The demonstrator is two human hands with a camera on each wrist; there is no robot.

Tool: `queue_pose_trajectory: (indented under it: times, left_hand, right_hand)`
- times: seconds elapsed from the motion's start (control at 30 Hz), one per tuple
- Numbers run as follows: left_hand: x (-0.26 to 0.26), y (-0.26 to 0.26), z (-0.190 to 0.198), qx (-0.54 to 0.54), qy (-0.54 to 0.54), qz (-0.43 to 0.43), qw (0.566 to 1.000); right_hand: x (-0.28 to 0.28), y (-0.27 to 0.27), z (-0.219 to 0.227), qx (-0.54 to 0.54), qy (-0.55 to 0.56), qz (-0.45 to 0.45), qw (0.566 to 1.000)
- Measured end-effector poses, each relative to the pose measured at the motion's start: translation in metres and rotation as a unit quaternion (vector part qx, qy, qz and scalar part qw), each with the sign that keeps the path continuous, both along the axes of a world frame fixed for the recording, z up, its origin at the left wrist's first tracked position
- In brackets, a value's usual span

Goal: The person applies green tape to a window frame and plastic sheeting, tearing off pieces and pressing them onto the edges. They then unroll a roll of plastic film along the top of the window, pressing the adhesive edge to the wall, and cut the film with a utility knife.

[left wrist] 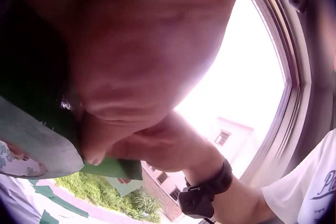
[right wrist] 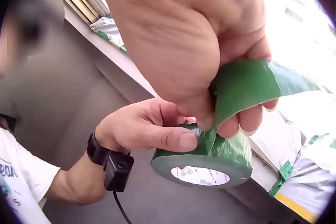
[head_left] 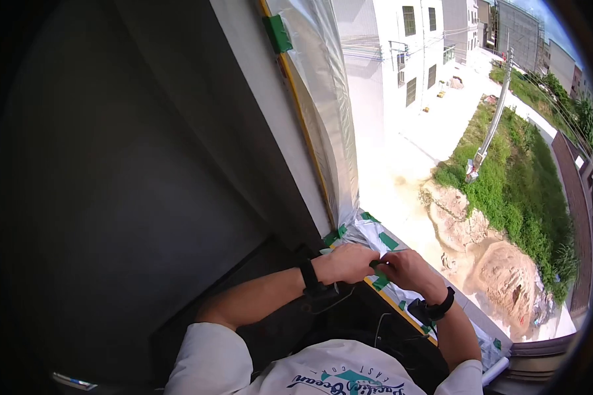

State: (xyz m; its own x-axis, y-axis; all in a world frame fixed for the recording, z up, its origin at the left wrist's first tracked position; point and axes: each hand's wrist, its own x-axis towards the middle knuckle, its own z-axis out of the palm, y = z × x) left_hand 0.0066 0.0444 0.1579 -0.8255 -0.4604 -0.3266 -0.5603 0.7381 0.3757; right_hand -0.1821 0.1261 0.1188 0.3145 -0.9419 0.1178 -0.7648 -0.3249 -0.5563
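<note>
A wide roll of green tape (right wrist: 233, 150) with a white printed core is gripped by my left hand (head_left: 350, 263), thumb laid along its outer face in the right wrist view. My right hand (head_left: 408, 271) pinches a strip of tape (right wrist: 244, 87) near where it leaves the roll; the strip's far end sticks out past the fingers. Both hands meet over the window ledge, and in the head view they mostly cover the roll. From the left wrist, the roll's side (left wrist: 44, 145) shows close to the palm.
Clear plastic sheeting (head_left: 323, 99) hangs along the window's side, fixed with green tape pieces (head_left: 277, 34). More sheeting and tape patches (head_left: 389, 241) run along the ledge, beside a yellow strip (head_left: 402, 315). Beyond the opening lie a grassy plot, sand piles (head_left: 505, 280) and buildings.
</note>
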Motion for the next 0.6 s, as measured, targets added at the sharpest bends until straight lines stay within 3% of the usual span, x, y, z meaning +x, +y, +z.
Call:
queue_pose_trajectory:
  times: [0.1, 0.27, 0.33, 0.43, 0.6]
  left_hand:
    - [0.003, -0.003, -0.016, -0.004, -0.031, -0.002, 1.0]
    - [0.006, 0.0, -0.012, -0.017, 0.027, 0.013, 0.999]
    - [0.005, 0.001, -0.015, -0.009, 0.04, 0.016, 0.999]
    - [0.005, 0.0, -0.018, 0.003, 0.057, 0.03, 0.998]
    - [0.009, 0.002, -0.018, 0.075, 0.125, 0.07, 0.987]
  right_hand:
    - [0.008, 0.006, 0.0, -0.022, 0.039, 0.037, 0.998]
    - [0.004, -0.002, -0.006, 0.02, 0.019, -0.038, 0.999]
    - [0.003, -0.002, -0.007, -0.023, 0.035, -0.053, 0.998]
    - [-0.003, -0.001, -0.018, -0.055, 0.039, 0.018, 0.998]
    - [-0.003, 0.005, -0.012, -0.137, 0.025, 0.032, 0.99]
